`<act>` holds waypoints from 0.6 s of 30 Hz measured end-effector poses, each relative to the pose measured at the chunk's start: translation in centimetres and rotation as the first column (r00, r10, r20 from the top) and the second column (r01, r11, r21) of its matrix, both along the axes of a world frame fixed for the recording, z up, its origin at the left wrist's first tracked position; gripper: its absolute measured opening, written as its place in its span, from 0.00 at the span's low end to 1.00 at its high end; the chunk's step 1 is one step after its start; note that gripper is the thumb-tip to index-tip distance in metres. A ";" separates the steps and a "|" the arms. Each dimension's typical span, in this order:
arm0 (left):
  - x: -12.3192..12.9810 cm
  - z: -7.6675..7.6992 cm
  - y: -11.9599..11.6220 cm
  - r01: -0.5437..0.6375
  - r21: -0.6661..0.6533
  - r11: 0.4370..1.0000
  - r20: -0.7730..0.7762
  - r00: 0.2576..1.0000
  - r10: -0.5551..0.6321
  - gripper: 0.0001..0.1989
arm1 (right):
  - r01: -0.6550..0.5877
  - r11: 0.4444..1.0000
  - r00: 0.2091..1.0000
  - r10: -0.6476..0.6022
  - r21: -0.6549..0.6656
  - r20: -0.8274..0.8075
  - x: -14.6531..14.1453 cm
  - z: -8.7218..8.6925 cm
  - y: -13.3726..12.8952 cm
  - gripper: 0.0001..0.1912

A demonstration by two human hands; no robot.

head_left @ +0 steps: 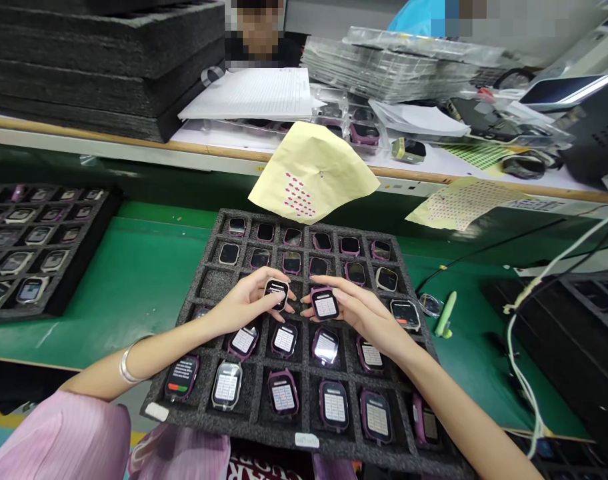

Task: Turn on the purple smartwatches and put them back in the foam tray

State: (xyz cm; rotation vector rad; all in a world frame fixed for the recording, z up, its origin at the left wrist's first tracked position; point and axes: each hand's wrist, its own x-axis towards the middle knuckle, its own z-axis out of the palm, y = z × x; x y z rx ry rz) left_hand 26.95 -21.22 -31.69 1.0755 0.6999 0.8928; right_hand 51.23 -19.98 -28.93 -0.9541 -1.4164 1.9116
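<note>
In the head view my left hand [258, 297] is closed around a silver smartwatch [277, 294], its thumb on the screen, which shows lines of white text. Opposite it, my right hand [351, 307] grips a purple smartwatch [325, 304] whose screen shows a white grid. Both watches are held over the middle of a black foam tray [304, 430]. Purple and silver watches lie face up in the tray's compartments, the near ones lit with white grids, the far ones dark. One watch [182, 377] at the near left shows a red and a green button.
A second foam tray of watches [31, 260] lies at the left on the green table [139, 267]. Stacked black foam [104, 67], papers [254, 93] and clear plastic trays [384, 67] stand on the shelf. White cables [517, 347] hang at the right, near a green tool [447, 313].
</note>
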 end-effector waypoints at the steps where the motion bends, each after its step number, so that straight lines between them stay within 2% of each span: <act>1: 0.0 0.0 0.0 -0.002 0.001 1.000 -0.006 1.000 0.002 0.13 | -0.019 1.000 1.000 0.019 0.007 0.017 0.1 0.1 0.0 0.18; 4: 0.1 0.1 0.0 -0.007 0.006 1.000 -0.017 1.000 0.007 0.12 | -0.091 0.994 0.993 0.087 0.052 0.078 0.4 0.8 -0.1 0.19; 7: 0.0 0.3 0.0 -0.015 0.000 1.000 -0.014 1.000 0.015 0.13 | -0.131 0.989 0.986 0.124 0.064 0.108 0.8 1.7 -0.4 0.28; 10: 0.0 0.5 0.0 -0.023 -0.017 1.000 -0.006 1.000 0.023 0.12 | -0.087 0.993 0.979 0.070 0.085 0.190 2.1 2.2 -0.3 0.33; 12: -0.1 0.6 0.0 -0.019 -0.027 0.999 0.003 1.000 0.019 0.11 | -0.058 0.977 0.934 -0.019 0.203 0.357 3.5 2.1 0.2 0.30; 13: -0.1 0.6 0.0 -0.015 -0.028 0.999 0.007 1.000 0.016 0.11 | -0.063 0.951 0.880 -0.089 0.302 0.467 4.4 1.9 0.6 0.28; 15: -0.2 0.6 -0.1 -0.010 -0.013 1.000 0.017 1.000 0.010 0.12 | -0.148 0.852 0.716 -0.258 0.502 0.649 6.1 1.4 1.2 0.24; 17: -0.2 0.5 -0.2 -0.005 0.019 1.000 0.024 1.000 0.005 0.16 | -0.289 0.747 0.592 -0.352 0.598 0.725 7.6 0.9 1.7 0.21; 18: -0.2 0.4 -0.3 -0.004 0.034 0.999 0.025 1.000 0.003 0.18 | -0.354 0.707 0.563 -0.362 0.613 0.743 8.0 0.7 1.8 0.21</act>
